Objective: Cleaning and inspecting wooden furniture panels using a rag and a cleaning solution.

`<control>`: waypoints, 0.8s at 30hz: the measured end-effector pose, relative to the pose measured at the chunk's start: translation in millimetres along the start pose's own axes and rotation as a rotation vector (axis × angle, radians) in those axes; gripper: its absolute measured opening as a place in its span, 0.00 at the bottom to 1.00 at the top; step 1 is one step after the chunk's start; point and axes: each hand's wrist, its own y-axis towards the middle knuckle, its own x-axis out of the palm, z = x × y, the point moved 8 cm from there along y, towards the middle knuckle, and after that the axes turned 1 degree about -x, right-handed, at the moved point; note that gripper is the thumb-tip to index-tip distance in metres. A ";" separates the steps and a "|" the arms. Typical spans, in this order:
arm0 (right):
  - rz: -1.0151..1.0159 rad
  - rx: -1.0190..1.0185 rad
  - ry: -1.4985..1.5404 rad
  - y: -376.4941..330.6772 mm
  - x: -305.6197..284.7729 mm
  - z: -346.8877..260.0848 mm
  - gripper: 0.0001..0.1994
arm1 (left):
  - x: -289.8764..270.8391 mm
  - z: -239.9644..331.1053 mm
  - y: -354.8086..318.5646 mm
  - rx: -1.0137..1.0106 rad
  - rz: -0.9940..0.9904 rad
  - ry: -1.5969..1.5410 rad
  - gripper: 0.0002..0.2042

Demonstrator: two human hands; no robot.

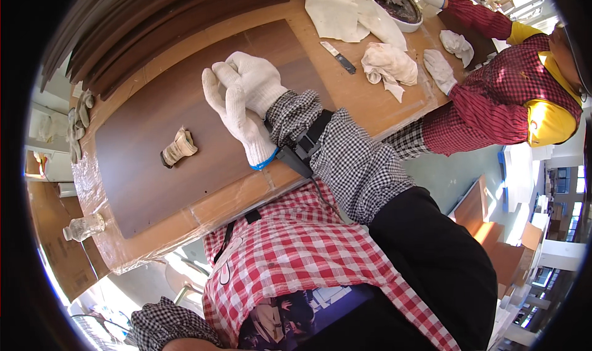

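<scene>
My right hand (250, 83), in a white knit glove, is raised over a brown flat board (148, 117) on the table. Its fingers are curled, and a second white glove (243, 132) with a blue cuff edge lies against them, apparently held. That glove's cuff points down toward the table's near edge. A black strap (314, 134) circles my right checked sleeve. On the board, left of my hand, sits a small beige cloth bundle (179, 147) with a dark end. Of my left arm only the checked sleeve (172, 326) shows; the hand is out of the picture.
Dark brown strips (179, 18) are stacked at the back left. Grey gloves (79, 126) and a clear bottle (84, 227) are at the left edge. A knife (338, 57) and crumpled cloth (390, 66) lie right. A co-worker (493, 98) works at the right beside a white basin (410, 25).
</scene>
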 end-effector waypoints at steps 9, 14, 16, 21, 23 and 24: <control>0.031 0.002 -0.073 -5.3 -3.5 -6.8 0.24 | 6.3 23.0 -15.7 0.024 -0.041 -0.338 0.38; 0.102 -0.031 -0.160 -4.3 -11.2 -9.9 0.25 | 19.9 21.7 -19.0 -0.038 -0.103 -0.420 0.26; 0.104 -0.040 -0.128 -5.0 -3.8 -12.6 0.26 | 14.7 25.1 -15.7 -0.018 -0.090 -0.407 0.29; 0.104 -0.033 -0.081 3.6 8.2 3.4 0.25 | 6.8 25.6 -14.0 -0.063 -0.038 -0.337 0.39; 0.190 -0.195 -0.079 8.6 5.8 4.8 0.20 | 9.4 29.8 -7.7 -0.030 0.115 -0.278 0.37; 0.247 -0.118 -0.082 13.1 -31.5 37.9 0.18 | 40.9 9.8 -30.6 -0.303 0.148 -0.390 0.36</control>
